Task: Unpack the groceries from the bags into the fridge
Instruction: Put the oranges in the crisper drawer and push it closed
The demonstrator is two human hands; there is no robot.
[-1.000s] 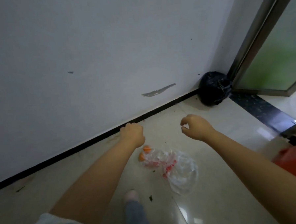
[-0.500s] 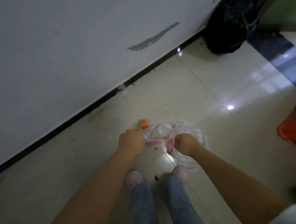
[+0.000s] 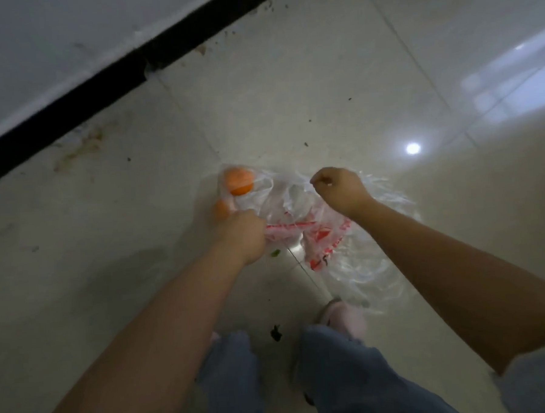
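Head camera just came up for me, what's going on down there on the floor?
A person is bent over a clear plastic bag with red print lying on the tiled floor. The left hand grips the bag near its bunched middle, and the right hand pinches the plastic at the far edge. Two oranges sit at the bag's left end, apparently still inside it. No fridge is in view, so nothing is unpacked yet.

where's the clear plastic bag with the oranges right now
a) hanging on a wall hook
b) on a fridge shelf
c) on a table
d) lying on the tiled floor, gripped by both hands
d: the clear plastic bag lies on the floor tiles, left hand and right hand both gripping it.
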